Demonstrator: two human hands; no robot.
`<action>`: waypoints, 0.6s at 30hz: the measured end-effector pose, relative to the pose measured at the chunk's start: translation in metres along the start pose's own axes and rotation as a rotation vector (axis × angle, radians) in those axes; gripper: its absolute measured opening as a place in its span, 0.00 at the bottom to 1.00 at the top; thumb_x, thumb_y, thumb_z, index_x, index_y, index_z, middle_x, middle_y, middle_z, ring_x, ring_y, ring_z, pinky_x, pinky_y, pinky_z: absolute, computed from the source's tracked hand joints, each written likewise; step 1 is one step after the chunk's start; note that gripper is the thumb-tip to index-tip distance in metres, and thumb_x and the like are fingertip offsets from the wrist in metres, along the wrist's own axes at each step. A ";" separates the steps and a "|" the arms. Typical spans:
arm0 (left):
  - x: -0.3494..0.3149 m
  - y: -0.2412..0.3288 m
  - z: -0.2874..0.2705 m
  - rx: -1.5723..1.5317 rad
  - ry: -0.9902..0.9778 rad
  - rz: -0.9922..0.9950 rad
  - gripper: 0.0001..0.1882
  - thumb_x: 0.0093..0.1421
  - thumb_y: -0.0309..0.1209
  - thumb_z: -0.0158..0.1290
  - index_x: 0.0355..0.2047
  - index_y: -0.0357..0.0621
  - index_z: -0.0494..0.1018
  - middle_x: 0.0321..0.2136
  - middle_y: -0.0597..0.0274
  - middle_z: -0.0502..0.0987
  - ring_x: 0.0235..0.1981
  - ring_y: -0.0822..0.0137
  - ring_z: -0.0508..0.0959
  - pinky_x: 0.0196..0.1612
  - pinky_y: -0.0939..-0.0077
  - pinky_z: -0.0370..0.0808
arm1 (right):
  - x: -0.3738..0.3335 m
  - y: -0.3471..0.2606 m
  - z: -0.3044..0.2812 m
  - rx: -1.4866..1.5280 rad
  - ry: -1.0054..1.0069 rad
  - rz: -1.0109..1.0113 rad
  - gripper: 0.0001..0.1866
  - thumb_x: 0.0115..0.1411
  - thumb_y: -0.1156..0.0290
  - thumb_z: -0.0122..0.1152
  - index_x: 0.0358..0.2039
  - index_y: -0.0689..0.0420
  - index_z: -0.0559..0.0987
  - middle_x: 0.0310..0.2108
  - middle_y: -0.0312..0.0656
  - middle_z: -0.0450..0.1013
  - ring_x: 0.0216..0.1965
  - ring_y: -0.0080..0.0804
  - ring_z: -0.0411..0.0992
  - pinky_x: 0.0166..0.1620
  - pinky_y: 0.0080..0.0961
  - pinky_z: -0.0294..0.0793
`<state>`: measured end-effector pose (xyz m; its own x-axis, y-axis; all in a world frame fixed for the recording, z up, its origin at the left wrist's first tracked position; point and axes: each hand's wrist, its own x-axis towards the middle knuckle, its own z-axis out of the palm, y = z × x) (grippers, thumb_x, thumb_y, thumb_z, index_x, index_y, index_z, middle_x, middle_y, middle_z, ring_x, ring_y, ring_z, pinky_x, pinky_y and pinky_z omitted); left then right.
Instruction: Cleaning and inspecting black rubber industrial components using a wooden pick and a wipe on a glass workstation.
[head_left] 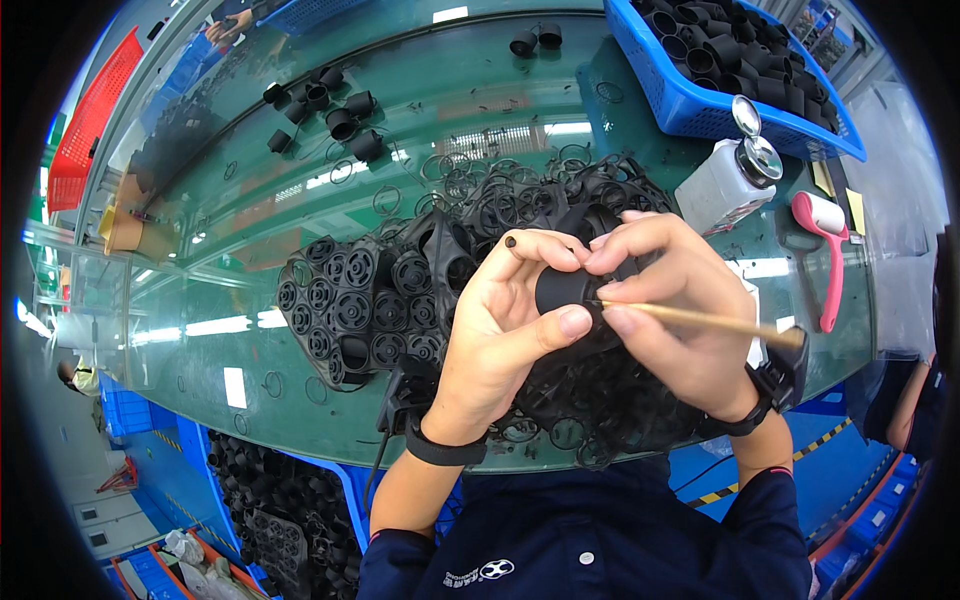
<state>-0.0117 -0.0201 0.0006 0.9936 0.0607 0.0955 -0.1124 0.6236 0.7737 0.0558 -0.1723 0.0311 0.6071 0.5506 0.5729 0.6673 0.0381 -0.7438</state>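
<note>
My left hand (490, 335) is closed round a short black cylindrical part (560, 290), thumb in front and fingers over the top. From the right, my right hand (690, 290) pinches a thin wooden-handled tool (715, 320). Its tip end meets the cylinder's right edge, where the fingertips of both hands come together; the tip itself is hidden. Below and behind the hands lies a heap of black moulded sheets (350, 305) with round ribbed shapes. Thin black rings (387, 200) are scattered over and around the heap.
Several loose black cylinders (342, 124) lie on the green tabletop (240, 290). A blue basket (665, 105) full of similar parts stands at the far right. Near it are a white bottle with a metal top (725, 185) and a pink-handled roller (830, 270). Below the table edge sits a blue bin (345, 490).
</note>
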 end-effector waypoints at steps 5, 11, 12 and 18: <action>0.000 -0.001 0.003 0.006 0.044 -0.014 0.19 0.48 0.23 0.59 0.40 0.41 0.66 0.42 0.60 0.67 0.49 0.68 0.65 0.55 0.74 0.60 | -0.007 -0.002 0.012 -0.492 0.128 -0.304 0.07 0.44 0.80 0.61 0.25 0.56 0.75 0.29 0.40 0.75 0.29 0.34 0.75 0.52 0.40 0.63; 0.000 0.002 0.002 -0.104 -0.008 -0.082 0.18 0.53 0.33 0.56 0.41 0.40 0.64 0.42 0.54 0.67 0.42 0.62 0.72 0.42 0.73 0.72 | -0.002 0.007 -0.006 0.395 0.200 0.181 0.02 0.54 0.79 0.56 0.30 0.62 0.73 0.33 0.46 0.75 0.37 0.29 0.73 0.54 0.37 0.62; 0.001 0.000 0.001 -0.061 -0.017 -0.056 0.20 0.56 0.38 0.54 0.43 0.40 0.64 0.41 0.52 0.68 0.37 0.60 0.73 0.38 0.73 0.73 | -0.001 0.010 -0.006 0.409 0.196 0.177 0.02 0.54 0.80 0.56 0.29 0.63 0.73 0.34 0.47 0.74 0.37 0.29 0.72 0.51 0.33 0.64; 0.001 -0.003 -0.007 -0.210 -0.122 -0.008 0.18 0.60 0.38 0.49 0.45 0.39 0.64 0.42 0.51 0.68 0.36 0.63 0.74 0.37 0.72 0.73 | -0.001 0.005 -0.004 0.183 0.088 0.046 0.03 0.49 0.81 0.59 0.26 0.62 0.75 0.32 0.45 0.74 0.34 0.31 0.72 0.45 0.28 0.67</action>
<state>-0.0100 -0.0162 -0.0057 0.9841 -0.0314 0.1749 -0.0871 0.7730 0.6285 0.0607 -0.1762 0.0284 0.6754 0.4810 0.5590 0.5537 0.1699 -0.8152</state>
